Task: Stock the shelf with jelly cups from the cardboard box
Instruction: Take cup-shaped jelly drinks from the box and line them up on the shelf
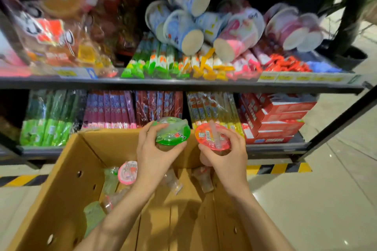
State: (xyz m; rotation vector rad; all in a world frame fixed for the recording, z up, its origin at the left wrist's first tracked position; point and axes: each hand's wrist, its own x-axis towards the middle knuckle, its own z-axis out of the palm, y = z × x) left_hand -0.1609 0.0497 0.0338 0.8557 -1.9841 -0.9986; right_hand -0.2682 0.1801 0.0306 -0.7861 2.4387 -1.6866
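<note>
Down in the box (67, 169), on the left, a pink cup (128, 172) and some clear cups (110, 181) lie on their sides. Above the box, the left hand (155, 153) has its fingers curled around a green cup (172, 134). Just beside it, the right hand (226, 155) grips a red cup (212, 136). Behind both is the shelf (179, 84), full of snacks.

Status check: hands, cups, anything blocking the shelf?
Left hand grips green-lidded jelly cup; right hand grips red-lidded jelly cup. Both held above cardboard box; more cups inside. Shelf already crowded, toppled tubs up top.
</note>
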